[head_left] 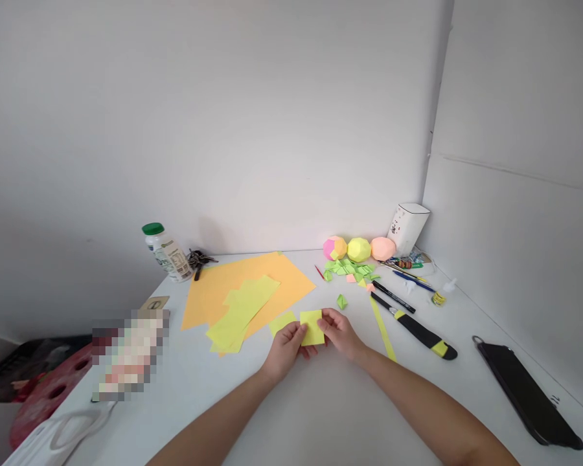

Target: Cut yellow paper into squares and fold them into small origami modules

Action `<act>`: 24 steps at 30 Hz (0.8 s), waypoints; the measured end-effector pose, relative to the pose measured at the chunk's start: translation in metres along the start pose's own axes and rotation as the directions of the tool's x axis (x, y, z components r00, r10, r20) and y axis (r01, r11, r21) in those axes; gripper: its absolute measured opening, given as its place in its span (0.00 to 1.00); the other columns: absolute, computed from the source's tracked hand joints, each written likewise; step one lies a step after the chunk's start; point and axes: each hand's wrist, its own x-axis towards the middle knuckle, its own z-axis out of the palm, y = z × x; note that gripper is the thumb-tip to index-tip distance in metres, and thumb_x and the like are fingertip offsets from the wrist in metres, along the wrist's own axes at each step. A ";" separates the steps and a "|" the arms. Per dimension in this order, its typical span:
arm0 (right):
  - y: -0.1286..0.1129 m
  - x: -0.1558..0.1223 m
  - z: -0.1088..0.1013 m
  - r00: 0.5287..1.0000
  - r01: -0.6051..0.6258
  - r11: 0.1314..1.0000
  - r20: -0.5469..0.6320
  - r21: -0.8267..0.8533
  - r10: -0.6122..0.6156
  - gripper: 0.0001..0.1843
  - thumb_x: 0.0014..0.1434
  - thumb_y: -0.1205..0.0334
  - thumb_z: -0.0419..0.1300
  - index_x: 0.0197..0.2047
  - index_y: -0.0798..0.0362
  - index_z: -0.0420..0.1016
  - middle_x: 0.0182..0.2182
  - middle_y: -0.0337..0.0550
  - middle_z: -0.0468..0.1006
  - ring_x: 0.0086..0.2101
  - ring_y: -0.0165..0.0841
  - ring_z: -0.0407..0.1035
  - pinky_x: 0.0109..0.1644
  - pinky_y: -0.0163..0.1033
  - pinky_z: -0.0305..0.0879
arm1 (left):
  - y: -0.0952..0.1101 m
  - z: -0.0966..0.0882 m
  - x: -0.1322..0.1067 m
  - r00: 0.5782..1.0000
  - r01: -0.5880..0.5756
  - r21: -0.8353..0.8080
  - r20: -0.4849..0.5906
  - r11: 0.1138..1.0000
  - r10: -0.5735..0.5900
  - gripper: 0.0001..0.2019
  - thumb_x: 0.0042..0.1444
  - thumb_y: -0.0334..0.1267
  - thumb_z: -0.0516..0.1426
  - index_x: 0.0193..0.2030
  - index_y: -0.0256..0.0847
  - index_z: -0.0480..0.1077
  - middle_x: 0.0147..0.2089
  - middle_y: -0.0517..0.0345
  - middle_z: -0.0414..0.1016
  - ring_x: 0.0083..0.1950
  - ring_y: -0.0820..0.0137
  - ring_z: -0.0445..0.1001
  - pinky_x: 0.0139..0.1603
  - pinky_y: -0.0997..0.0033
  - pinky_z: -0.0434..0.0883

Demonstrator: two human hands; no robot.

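A small square of yellow paper [312, 329] is held up over the white table between both hands. My left hand [286, 343] pinches its left edge, thumb on top and fingers underneath. On the opposite side my right hand [341, 331] grips the right edge the same way. Just behind my left hand lies another yellow paper piece [282, 321], partly hidden. Further left, yellow paper strips [245, 314] overlap on a large orange sheet [204, 291]. A folded green paper piece [341, 301] sits beyond my right hand.
Three paper balls [359, 250] line the wall behind a pile of green folded pieces [352, 268]. To the right lie a utility knife [420, 333], a black marker [393, 298] and a black pouch [529, 391]. A bottle [170, 255] and keys [200, 259] stand back left.
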 end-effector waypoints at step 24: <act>0.004 0.004 -0.005 0.996 -0.075 0.997 -0.048 0.002 0.075 0.18 0.51 0.47 0.62 0.29 0.56 0.73 0.14 0.33 0.66 0.17 0.26 0.59 0.18 0.31 0.55 | 0.000 -0.002 0.003 0.971 -0.046 -0.085 -0.238 0.995 0.024 0.16 0.43 0.50 0.64 0.27 0.39 0.68 0.24 0.64 0.68 0.24 0.74 0.67 0.31 0.73 0.68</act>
